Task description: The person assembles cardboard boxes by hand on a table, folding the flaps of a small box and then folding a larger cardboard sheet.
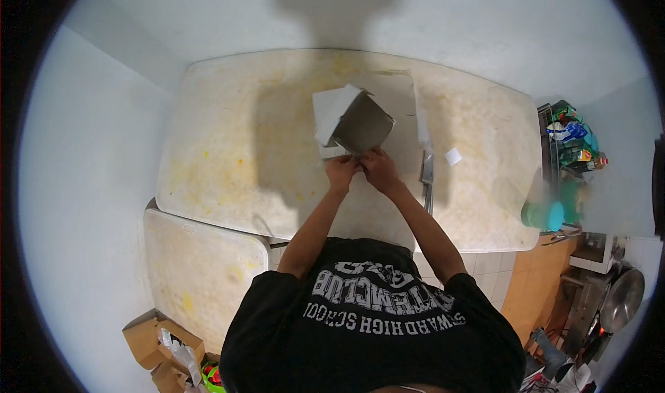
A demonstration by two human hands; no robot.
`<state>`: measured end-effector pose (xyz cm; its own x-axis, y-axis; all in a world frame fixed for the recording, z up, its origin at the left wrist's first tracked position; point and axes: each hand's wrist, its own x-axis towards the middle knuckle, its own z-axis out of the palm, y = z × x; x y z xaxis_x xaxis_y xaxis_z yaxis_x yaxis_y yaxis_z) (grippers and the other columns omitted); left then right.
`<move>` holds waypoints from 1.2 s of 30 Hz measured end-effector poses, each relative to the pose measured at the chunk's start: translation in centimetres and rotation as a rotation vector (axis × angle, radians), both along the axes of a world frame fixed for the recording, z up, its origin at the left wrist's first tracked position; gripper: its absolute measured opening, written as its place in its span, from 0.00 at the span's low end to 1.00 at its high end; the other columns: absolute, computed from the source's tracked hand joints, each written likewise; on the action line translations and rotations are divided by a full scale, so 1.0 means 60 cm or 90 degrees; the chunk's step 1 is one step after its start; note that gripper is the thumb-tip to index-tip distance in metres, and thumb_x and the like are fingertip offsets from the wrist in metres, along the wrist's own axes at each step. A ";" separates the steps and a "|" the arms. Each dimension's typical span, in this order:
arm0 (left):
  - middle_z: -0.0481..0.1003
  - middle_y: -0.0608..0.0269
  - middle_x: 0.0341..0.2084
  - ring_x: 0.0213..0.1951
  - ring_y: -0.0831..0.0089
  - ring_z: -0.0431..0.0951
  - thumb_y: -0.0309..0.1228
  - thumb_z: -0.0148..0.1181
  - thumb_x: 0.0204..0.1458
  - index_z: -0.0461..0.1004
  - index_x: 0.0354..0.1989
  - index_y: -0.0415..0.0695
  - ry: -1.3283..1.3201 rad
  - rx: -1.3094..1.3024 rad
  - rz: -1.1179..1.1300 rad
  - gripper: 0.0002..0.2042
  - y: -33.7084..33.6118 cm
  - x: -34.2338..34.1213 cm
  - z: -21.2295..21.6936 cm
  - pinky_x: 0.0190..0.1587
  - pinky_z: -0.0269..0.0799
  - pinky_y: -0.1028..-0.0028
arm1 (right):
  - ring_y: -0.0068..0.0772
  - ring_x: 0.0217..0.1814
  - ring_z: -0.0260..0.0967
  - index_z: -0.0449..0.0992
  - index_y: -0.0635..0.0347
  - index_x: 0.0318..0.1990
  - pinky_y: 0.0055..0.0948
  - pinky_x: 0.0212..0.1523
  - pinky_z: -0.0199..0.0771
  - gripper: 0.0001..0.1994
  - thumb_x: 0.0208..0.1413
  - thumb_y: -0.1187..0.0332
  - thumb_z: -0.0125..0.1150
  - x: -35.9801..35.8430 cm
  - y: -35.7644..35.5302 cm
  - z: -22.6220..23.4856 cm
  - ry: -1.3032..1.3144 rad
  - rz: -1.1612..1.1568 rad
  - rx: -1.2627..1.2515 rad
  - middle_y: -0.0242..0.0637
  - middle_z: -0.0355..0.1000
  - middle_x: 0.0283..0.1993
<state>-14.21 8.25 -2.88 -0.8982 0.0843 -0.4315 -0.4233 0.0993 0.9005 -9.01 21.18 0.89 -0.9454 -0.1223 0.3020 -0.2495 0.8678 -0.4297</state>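
Our left hand (pixel 339 172) and right hand (pixel 381 170) are meeting at the near edge of an open white-and-grey cardboard box (pixel 366 124); our right fingers are pinching that edge, while we are unable to tell whether the left ones are gripping. The box is resting partly over a pale flat sheet (pixel 403 98) on the stained white table (pixel 201 123). Right of these, a narrow tool (pixel 427 168) is lying near a small white square (pixel 453 156). Farther right, a teal-lidded container (pixel 537 216) is sitting by the table's edge.
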 end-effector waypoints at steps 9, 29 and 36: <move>0.79 0.57 0.22 0.23 0.72 0.79 0.31 0.62 0.46 0.82 0.33 0.37 0.128 -0.044 -0.033 0.10 -0.007 -0.008 -0.070 0.28 0.75 0.72 | 0.50 0.49 0.69 0.76 0.59 0.39 0.46 0.48 0.72 0.09 0.48 0.74 0.57 0.005 -0.016 -0.011 -0.022 -0.124 -0.031 0.43 0.74 0.41; 0.74 0.61 0.25 0.18 0.70 0.70 0.31 0.53 0.55 0.68 0.32 0.43 -0.240 0.578 0.287 0.05 0.031 0.006 -0.038 0.17 0.62 0.72 | 0.57 0.42 0.74 0.78 0.62 0.37 0.48 0.42 0.76 0.09 0.49 0.72 0.54 -0.043 -0.001 -0.054 -0.132 -0.187 0.030 0.55 0.75 0.37; 0.76 0.55 0.41 0.38 0.65 0.77 0.36 0.45 0.59 0.68 0.53 0.37 -0.118 0.233 -0.062 0.19 0.017 -0.006 -0.103 0.36 0.74 0.70 | 0.53 0.43 0.74 0.80 0.56 0.35 0.48 0.41 0.75 0.09 0.43 0.72 0.62 -0.040 0.004 -0.054 -0.171 -0.182 0.044 0.49 0.76 0.38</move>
<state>-14.59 9.27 -9.05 -0.7885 0.3428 -0.5107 -0.5857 -0.1651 0.7935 -11.40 21.43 -2.38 -0.9886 0.1457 0.0393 0.1195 0.9153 -0.3847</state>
